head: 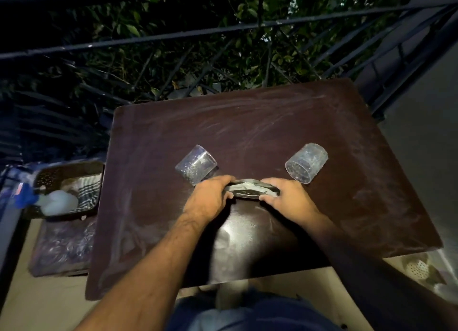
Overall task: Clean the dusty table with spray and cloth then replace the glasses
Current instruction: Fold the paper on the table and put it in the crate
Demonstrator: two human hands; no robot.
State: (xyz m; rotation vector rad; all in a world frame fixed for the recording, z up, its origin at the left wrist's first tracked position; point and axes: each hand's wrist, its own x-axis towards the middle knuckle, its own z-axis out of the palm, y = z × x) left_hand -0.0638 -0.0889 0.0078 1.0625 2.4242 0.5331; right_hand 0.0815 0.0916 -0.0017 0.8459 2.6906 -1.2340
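Note:
A dark brown table (272, 122) carries pale dust smears across its top. Two clear glasses lie on their sides on it: one (197, 164) at centre left, the other (306, 162) at centre right. Between them sits a small dark pouch or packet (250, 191) with a pale strip along its opening. My left hand (210, 196) grips its left end and my right hand (285, 198) grips its right end. The left glass almost touches my left hand. A spray bottle (49, 201) with a blue head and a striped cloth (88, 188) lie in a basket to the left.
The dark perforated basket (71, 168) stands on a low plastic-covered surface (62, 246) left of the table. Metal railings (173, 36) and foliage lie beyond the table's far edge. A grey wall (421, 112) rises at the right.

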